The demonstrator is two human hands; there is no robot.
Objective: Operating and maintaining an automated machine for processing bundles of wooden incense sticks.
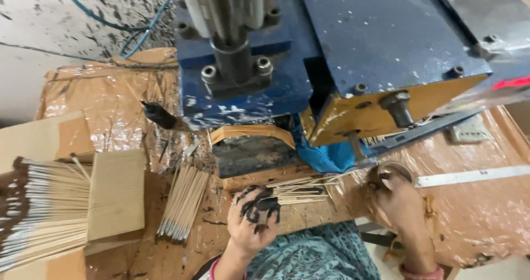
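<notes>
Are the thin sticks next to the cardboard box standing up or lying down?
Lying down. The bundle of thin sticks lies flat on the brown covered table, beside the cardboard box, left of the left hand.
</notes>
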